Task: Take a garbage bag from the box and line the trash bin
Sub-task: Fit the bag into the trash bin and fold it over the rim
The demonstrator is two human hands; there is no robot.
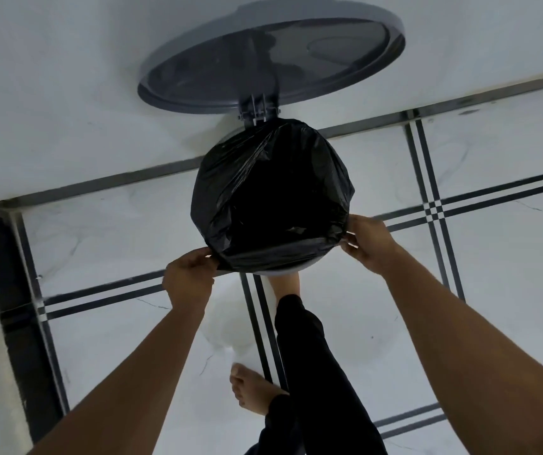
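A black garbage bag (271, 195) is spread over the round mouth of the trash bin (283, 271), seen from above; only a pale strip of the bin's near wall shows below the bag. The bin's grey round lid (198, 77) stands open at the far side on its hinge. My left hand (189, 279) pinches the bag's edge at the near left of the rim. My right hand (367, 243) grips the bag's edge at the near right of the rim. The box is not in view.
The bin stands against a white wall (66, 93) on a white tiled floor with dark stripes (434, 211). My bare feet and a black trouser leg (306, 349) are just in front of the bin, one foot (255, 389) near the bottom centre. A dark strip runs along the left.
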